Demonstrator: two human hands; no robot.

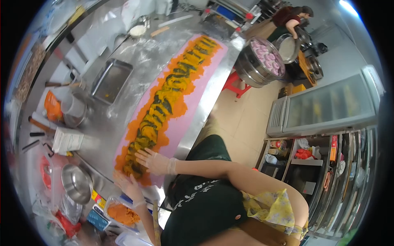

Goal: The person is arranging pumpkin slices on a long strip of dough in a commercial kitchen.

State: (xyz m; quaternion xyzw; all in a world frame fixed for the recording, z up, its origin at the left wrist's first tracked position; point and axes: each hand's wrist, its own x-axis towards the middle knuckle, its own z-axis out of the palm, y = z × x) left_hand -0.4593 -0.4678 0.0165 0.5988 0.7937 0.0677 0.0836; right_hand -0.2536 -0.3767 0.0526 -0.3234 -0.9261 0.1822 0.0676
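A long pink dough sheet (189, 98) runs across the steel table from far right to near left. Orange mash (179, 110) covers its middle, topped with a band of yellow and dark green filling (161, 103). Both hands wear clear plastic gloves. With fingers spread, my right hand (152, 161) touches the filling's right side near the close end. My left hand (130, 187) lies at the sheet's near end, its fingers stretched out against the filling's edge. Neither hand grips anything that I can see.
Left on the floured steel table (139, 67) lies a metal tray (111, 81). A steel bowl (76, 184) and a tub of orange mash (122, 214) stand nearer. Beyond the right edge are a steamer of pink buns (258, 65), a red stool (236, 85) and another person (289, 20).
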